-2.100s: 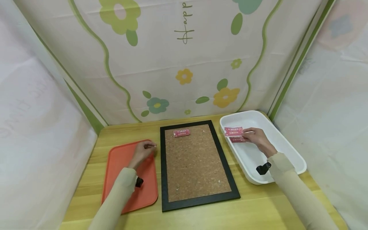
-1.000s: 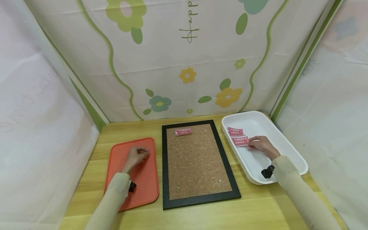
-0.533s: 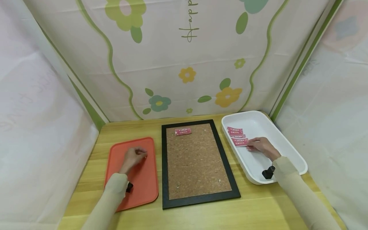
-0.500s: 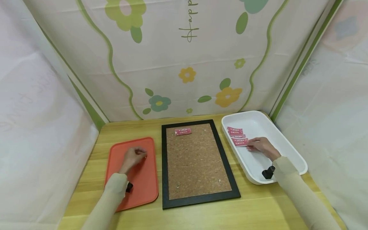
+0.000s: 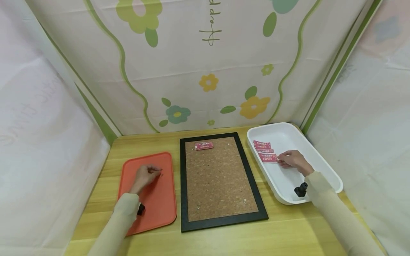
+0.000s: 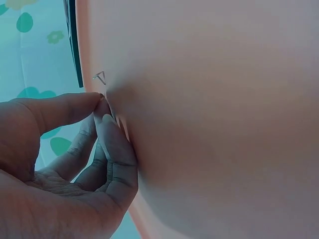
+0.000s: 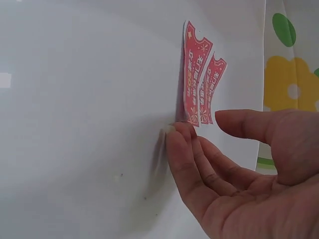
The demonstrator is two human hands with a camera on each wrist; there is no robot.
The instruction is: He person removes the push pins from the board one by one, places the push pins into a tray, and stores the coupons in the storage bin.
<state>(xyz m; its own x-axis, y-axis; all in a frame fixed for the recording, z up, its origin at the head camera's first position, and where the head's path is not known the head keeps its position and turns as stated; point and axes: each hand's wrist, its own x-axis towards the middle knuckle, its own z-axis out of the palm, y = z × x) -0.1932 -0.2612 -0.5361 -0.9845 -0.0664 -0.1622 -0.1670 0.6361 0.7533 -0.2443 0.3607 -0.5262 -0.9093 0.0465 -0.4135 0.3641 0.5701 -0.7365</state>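
My right hand (image 5: 293, 160) is in the white tray (image 5: 320, 167), fingertips at the near edge of a pink printed coupon (image 5: 268, 158). In the right wrist view the thumb stands apart from the coupons (image 7: 197, 74); the index and middle fingertips lie right at the end of the top one. Two more coupons overlap behind it. Over the orange tray (image 5: 150, 213), my left hand (image 5: 145, 177) has its thumb and index fingertips together, low at the surface. Close beyond them stands a small metal pin (image 6: 100, 77). I cannot tell whether the fingertips pinch something.
Between the trays lies a black-framed cork board (image 5: 221, 174). A pink coupon (image 5: 204, 145) is at its top left, and small pale pins (image 5: 245, 201) stand near its corners. Fabric walls (image 5: 179, 64) enclose the wooden table (image 5: 224, 241) at the back and sides.
The right hand has brought a coupon down into the white tray and its thumb is now off it. My left hand has drawn back from the orange tray's right edge and lowered over the tray.
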